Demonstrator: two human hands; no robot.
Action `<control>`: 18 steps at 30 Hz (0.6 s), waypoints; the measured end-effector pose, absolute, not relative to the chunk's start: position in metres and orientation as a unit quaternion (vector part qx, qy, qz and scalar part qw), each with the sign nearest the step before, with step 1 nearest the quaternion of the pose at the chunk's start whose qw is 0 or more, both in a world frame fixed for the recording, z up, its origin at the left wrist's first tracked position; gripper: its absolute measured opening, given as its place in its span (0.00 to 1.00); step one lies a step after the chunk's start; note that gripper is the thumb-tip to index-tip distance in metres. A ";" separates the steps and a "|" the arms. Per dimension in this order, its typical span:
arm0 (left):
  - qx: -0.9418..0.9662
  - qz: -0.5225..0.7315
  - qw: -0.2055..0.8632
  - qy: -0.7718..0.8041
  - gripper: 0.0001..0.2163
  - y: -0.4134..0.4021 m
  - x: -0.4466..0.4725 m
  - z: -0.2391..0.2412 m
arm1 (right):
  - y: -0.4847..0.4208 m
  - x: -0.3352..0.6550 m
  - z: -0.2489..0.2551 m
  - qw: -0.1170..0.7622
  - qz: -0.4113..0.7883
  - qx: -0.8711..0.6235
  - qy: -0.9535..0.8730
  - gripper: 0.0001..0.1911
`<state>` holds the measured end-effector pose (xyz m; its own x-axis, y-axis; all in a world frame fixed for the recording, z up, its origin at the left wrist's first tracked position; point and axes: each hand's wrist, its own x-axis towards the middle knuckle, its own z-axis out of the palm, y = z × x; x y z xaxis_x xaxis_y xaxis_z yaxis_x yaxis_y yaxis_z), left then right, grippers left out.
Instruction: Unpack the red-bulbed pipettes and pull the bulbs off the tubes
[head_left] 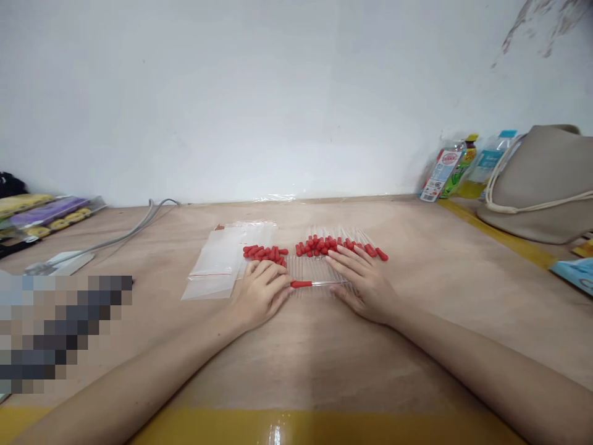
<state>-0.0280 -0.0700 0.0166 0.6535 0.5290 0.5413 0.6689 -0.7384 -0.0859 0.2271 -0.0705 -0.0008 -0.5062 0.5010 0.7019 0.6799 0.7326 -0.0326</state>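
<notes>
A dropper lies sideways between my hands, its red rubber bulb [301, 284] fitted on one end of a clear glass tube [323, 283]. My left hand [263, 290] is closed, with thumb and fingers pinching the tip of the bulb. On the other side, my right hand [364, 285] has the tube's far end between thumb and fingers; that end is hidden. Beneath the dropper lies a row of bare glass tubes [303, 267]. A pile of loose red bulbs [264, 253] is beyond my left hand. Tubes with red bulbs on them [319, 245] lie beyond my right hand.
Clear zip bags [210, 266] lie left of the bulbs. A grey cable [134, 228] runs along the left. Packaged goods [50, 213] are at far left, beside a blurred patch. Bottles [493, 164], a carton [442, 173] and a beige bag [546, 173] stand at the right.
</notes>
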 end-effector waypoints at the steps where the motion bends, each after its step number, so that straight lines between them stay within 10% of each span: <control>1: -0.899 -0.252 0.141 -0.329 0.07 -0.070 -0.026 0.017 | -0.071 0.226 -0.001 0.347 -0.122 -0.341 -0.865 0.23; 18: -0.903 -0.294 0.084 -0.303 0.15 -0.070 0.006 0.013 | -0.066 0.213 -0.016 0.384 -0.080 -0.263 -0.881 0.13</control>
<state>0.0059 -0.0697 0.0134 0.6440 0.4971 0.5814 0.5961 -0.8025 0.0259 0.2127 -0.0659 -0.0160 -0.5667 0.4017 0.7194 0.5240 0.8495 -0.0616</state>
